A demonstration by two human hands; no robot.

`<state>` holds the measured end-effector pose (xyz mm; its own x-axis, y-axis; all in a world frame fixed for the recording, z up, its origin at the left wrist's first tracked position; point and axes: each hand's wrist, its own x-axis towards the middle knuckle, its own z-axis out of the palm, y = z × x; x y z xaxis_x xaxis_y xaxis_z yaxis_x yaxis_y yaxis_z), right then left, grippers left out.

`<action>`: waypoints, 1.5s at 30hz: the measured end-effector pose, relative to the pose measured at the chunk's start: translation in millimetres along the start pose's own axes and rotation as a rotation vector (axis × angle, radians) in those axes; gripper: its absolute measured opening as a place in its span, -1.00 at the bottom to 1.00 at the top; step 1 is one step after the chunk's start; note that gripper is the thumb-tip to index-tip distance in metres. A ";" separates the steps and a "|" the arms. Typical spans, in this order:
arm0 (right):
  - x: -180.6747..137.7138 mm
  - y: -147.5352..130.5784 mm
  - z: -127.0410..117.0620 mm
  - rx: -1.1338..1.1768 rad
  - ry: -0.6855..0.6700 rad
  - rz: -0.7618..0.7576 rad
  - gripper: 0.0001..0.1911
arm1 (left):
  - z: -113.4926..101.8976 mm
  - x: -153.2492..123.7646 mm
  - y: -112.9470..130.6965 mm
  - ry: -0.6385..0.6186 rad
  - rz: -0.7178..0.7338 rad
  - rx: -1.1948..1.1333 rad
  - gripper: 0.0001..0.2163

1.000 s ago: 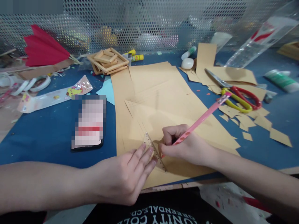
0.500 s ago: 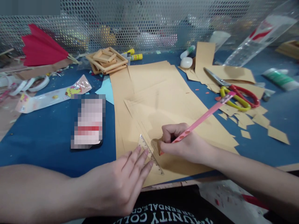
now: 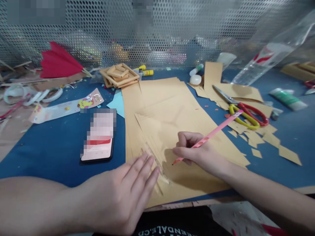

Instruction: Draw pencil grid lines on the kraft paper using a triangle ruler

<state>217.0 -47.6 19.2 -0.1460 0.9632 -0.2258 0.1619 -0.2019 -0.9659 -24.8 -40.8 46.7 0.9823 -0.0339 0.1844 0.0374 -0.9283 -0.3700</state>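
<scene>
A stack of brown kraft paper sheets (image 3: pixel 169 98) lies on the blue table before me, with faint pencil lines on the top sheet. My left hand (image 3: pixel 133 183) rests flat, fingers stretched, over a clear plastic ruler (image 3: pixel 165 175) that is blurred and partly covered. To its right, my right hand (image 3: pixel 194 147) grips a pink pencil (image 3: pixel 209 135) in a writing hold. The pencil's point aims down at the paper, right of the ruler; whether it touches, I cannot tell.
Left of the paper lie a phone (image 3: pixel 99 137) and a plastic sleeve (image 3: pixel 66 106). Wooden frames (image 3: pixel 119 75) stand behind. To the right are scissors (image 3: pixel 246 113) on paper scraps (image 3: pixel 265 139), and a clear bottle (image 3: pixel 258 67). A perforated metal panel (image 3: pixel 159 36) borders the back.
The camera view has tilted up, so the tabletop sits lower in the picture. My left hand and the ruler have shifted slightly left over the paper. The pencil point is farther from the ruler.
</scene>
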 end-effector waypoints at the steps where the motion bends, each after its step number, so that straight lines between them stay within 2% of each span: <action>1: 0.0 -0.8 -1.4 0.027 0.011 0.000 -0.67 | -0.3 -0.8 -8.1 0.025 -0.014 0.051 -0.66; 5: 2.3 -6.5 -9.4 0.076 0.018 -0.011 -0.66 | 6.3 -5.9 -51.4 0.019 -0.121 0.240 -0.68; 8: 12.4 -20.7 -16.3 -0.007 0.035 -0.024 -0.62 | 18.4 -11.1 -82.9 0.003 -0.192 0.204 -0.67; 11: 34.9 -41.1 -19.2 -0.113 0.079 -0.100 -0.59 | 33.0 -15.1 -99.4 -0.016 -0.215 0.200 -0.69; 16: 94.9 -61.7 -10.3 -0.197 0.135 -0.249 -0.60 | 54.9 -15.9 -94.6 -0.029 -0.227 0.154 -0.72; 19: 127.3 -58.6 -0.6 -0.212 0.150 -0.212 -0.65 | 62.2 -15.5 -89.1 -0.018 -0.227 0.119 -0.73; 22: 146.2 -46.2 6.6 -0.196 0.141 -0.193 -0.68 | 66.0 -15.1 -87.9 -0.008 -0.233 0.081 -0.74; 28: 155.1 -24.2 6.1 -0.112 0.112 -0.185 -0.68 | 72.3 -11.5 -91.3 -0.012 -0.267 -0.012 -0.73; 34: 157.4 -24.1 4.1 -0.084 0.048 -0.162 -0.69 | 74.5 -7.9 -97.3 -0.043 -0.307 -0.150 -0.74; 45: 158.2 -27.6 5.4 -0.072 0.040 -0.109 -0.71 | 69.2 -1.4 -99.3 -0.102 -0.331 -0.210 -0.65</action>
<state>184.1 109.4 9.4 -0.1273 0.9853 -0.1136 0.2167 -0.0841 -0.9726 -17.2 77.0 20.2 0.9371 0.3066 0.1670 0.3268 -0.9387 -0.1102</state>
